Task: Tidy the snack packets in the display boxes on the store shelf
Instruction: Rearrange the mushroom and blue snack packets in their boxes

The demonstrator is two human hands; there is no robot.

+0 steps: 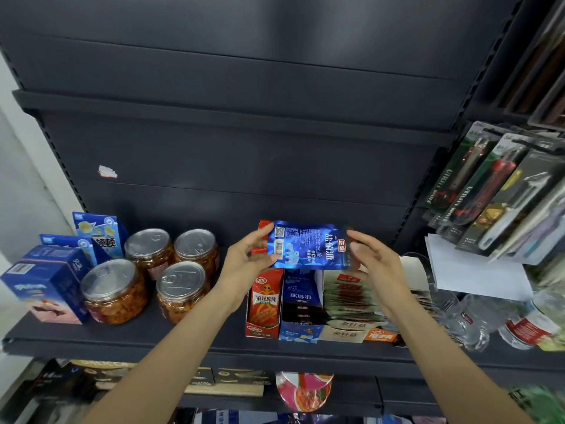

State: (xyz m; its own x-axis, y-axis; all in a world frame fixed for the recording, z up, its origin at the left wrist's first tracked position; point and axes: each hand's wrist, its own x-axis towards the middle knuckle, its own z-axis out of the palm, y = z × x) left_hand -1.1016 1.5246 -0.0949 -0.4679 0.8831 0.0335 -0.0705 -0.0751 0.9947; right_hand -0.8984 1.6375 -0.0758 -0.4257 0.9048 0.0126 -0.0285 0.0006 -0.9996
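A shiny blue snack packet [307, 244] is held flat in the air, just above the row of display boxes on the dark shelf [189, 341]; its white barcode end points left and its red-labelled end points right. The left hand [247, 264] pinches the packet's left edge, thumb on the face by the barcode and fingers behind; the right hand [377, 267] grips the right edge, fingers curled round it; the two hands stand apart, one at each end of the packet.

Right below sit the boxes, side by side and touching: a red display box [264, 304] on the left with a red packet standing in it; a blue display box [301, 307] next to it, holding more blue packets; then a pale display box [348, 310] filled with a row of beige and red packets; an orange box front [382, 335] shows at the near right corner.

Further left on the same shelf stand four clear jars [153, 273] with silver pull-tab lids, grouped close together; beyond them, at the far left, several blue cartons [46, 280]. To the right of the boxes are clear glass mugs [464, 319] and a white sheet of paper [477, 270]; above those hang carded utility knives [489, 191].
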